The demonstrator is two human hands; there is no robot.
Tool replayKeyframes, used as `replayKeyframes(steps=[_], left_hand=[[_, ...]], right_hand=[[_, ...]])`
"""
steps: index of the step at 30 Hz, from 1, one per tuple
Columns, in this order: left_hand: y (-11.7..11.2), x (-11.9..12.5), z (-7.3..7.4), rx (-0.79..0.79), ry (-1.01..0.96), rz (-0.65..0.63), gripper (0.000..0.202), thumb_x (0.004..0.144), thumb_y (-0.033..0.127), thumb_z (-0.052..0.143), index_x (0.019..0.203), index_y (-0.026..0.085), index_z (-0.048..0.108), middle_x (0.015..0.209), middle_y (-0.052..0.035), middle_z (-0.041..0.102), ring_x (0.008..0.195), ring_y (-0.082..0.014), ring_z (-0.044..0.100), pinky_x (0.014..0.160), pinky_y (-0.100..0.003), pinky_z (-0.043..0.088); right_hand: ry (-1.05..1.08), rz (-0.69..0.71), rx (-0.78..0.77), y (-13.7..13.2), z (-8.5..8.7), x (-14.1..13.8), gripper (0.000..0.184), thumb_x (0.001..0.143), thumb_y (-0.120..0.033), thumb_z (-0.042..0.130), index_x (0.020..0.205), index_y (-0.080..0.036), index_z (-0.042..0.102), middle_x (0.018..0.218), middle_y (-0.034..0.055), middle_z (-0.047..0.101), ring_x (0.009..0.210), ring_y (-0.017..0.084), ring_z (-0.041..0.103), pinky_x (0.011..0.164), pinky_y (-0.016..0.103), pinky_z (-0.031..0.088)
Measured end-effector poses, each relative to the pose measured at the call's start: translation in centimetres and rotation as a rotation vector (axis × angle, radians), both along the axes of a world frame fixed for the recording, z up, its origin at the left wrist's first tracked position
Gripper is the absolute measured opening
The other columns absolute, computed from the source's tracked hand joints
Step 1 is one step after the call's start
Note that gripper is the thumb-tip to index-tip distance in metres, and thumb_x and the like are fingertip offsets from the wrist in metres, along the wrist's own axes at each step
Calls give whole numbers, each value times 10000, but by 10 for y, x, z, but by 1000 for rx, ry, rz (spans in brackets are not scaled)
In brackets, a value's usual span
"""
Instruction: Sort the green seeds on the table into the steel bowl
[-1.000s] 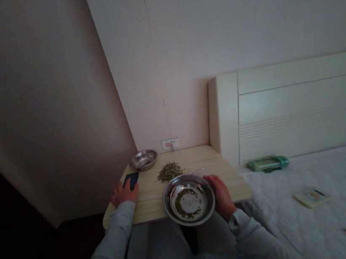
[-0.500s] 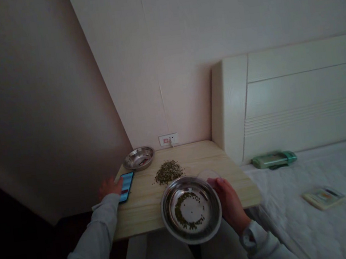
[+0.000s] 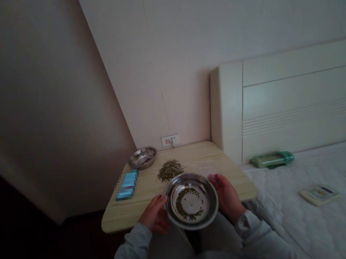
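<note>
I hold a round steel bowl (image 3: 189, 181) with both hands over the near edge of a small wooden bedside table (image 3: 120, 215). Small green beans lie in a ring on the bowl's bottom. My left hand (image 3: 155, 214) grips the bowl's left rim and my right hand (image 3: 228, 196) grips its right rim. A loose pile of green beans (image 3: 169, 170) lies on the table just behind the bowl. A second, smaller steel bowl (image 3: 142, 157) sits at the table's back left corner.
A phone with a lit blue screen (image 3: 127, 184) lies on the table's left side. A wall socket (image 3: 169, 140) sits behind the table. To the right are a bed (image 3: 319, 225) with headboard, a green case (image 3: 271, 159) and a small booklet (image 3: 318, 194).
My left hand left the phone and came right to grip the bowl's left rim. The phone's screen, dark a second ago, now glows blue.
</note>
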State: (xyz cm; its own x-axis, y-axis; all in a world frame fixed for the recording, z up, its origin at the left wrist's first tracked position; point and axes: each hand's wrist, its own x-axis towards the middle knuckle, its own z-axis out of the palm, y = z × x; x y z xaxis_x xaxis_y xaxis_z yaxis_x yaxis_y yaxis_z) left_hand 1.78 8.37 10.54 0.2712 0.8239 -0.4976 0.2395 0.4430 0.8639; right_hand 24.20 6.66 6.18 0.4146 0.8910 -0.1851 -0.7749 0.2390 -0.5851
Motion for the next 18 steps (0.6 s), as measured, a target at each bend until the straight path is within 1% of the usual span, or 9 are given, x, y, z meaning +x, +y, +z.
replayKeyframes(steps=[3,6,9,13,16,17,18], left_hand=[[-2,6,-6,-40,-39,-52,646,598,393,521,1172,199,296,587,-16,585,412,-182,540,405,-303,408],[-6,12,-9,-46,-70,-29,592,592,262,501,1152,159,339,572,-33,587,456,-201,552,448,-327,415],[-11,17,-10,-45,-101,-2,558,564,184,479,1112,130,391,527,-21,564,454,-193,537,480,-339,419],[-18,18,-8,-47,-164,51,551,520,113,447,1070,133,424,463,16,529,429,-171,504,448,-319,414],[-26,11,1,-71,-302,120,445,493,79,431,922,153,528,449,27,532,412,-151,492,429,-292,409],[-30,7,5,-84,-363,143,374,489,75,422,826,145,567,450,17,542,408,-148,495,435,-290,411],[-34,4,10,-98,-411,155,259,499,81,428,697,128,588,449,-3,551,422,-148,506,449,-282,415]], right_hand=[[29,1,14,2,-2,1,59,639,-233,540,647,-192,499,623,-25,586,629,120,555,682,282,458],[48,20,26,4,-6,2,65,642,-243,540,655,-196,496,641,-29,591,643,117,557,687,279,459],[79,-7,23,5,-7,3,63,645,-237,539,660,-204,488,643,-39,589,656,111,559,691,270,459],[120,-44,5,5,-5,5,52,657,-220,524,664,-205,474,626,-42,584,641,106,562,675,265,461],[131,-53,21,6,-8,9,40,673,-206,510,680,-203,471,627,-41,582,642,101,566,675,257,464],[126,-51,37,7,-10,10,37,677,-201,507,689,-203,472,636,-40,584,653,99,568,678,254,465],[122,-50,54,7,-12,11,36,680,-196,505,696,-203,473,646,-38,586,663,98,571,680,250,467]])
